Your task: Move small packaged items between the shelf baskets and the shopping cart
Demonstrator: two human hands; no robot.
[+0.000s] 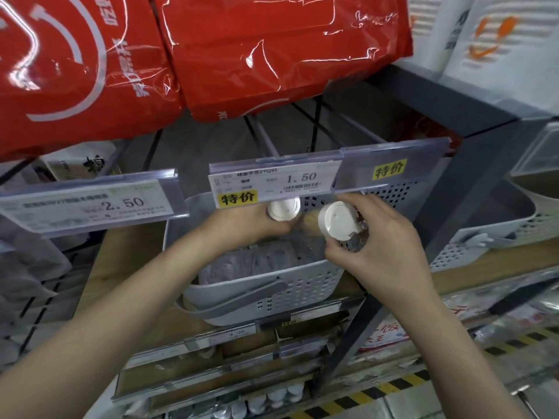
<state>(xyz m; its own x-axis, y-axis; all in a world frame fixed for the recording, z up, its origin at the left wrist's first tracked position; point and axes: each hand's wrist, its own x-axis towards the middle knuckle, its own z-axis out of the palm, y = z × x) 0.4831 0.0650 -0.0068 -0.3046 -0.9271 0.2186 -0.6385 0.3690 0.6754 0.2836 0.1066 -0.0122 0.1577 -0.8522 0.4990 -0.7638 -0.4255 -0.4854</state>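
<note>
A grey perforated basket with a handle stands on the wooden shelf, with wrapped packets lying inside it. Above the basket my left hand grips a small container with a white round lid. My right hand holds a second white-lidded clear container, tilted so the lid faces me. The two containers are close together, just below the price tag. The shopping cart is out of sight.
Price holders marked 1.50 and 2.50 hang in front of the shelf. Large red bags overhang from above. Another white basket stands to the right, behind a grey upright post. Lower shelves hold more packaged goods.
</note>
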